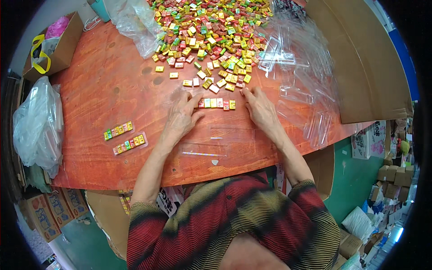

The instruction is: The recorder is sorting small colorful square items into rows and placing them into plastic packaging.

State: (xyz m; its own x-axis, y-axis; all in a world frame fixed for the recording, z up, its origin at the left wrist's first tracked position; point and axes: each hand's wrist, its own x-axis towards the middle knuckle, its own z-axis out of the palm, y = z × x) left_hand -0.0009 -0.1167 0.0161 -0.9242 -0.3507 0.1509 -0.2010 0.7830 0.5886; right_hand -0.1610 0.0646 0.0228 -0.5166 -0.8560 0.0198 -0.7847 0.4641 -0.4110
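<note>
— Head view, looking straight down: what are the hands on?

— A short row of small candy blocks (216, 103), square-edged and glossy, laid side by side on the worn reddish wooden table (99, 90); green, yellow, pink and orange wrappers. The left hand (183, 116) lies flat with fingers spread, its forefinger touching the row's left end; the right hand (259, 108) lies flat as well, fingertips just beside the right end. Neither hand clasps anything; both are open, pressing on the wood.

— And nearby?

— Beyond the row, a big loose heap of the same candies (211, 36), jumbled and many-coloured; to the right of it, a pile of clear plastic cases (292, 67), thin, stiff and shiny. One such clear case (204, 150) lies flat between the forearms, near the table's front edge; hard to make out against the grain.

— Anything finished?

— Two filled cases (124, 137) lie well left of the left hand, each a neat strip of blocks. Crumpled clear plastic bags (38, 121) sit at the table's left edge; a brown cardboard box (63, 47) stands behind them; a large flat cardboard sheet (360, 58) covers the right side.
</note>
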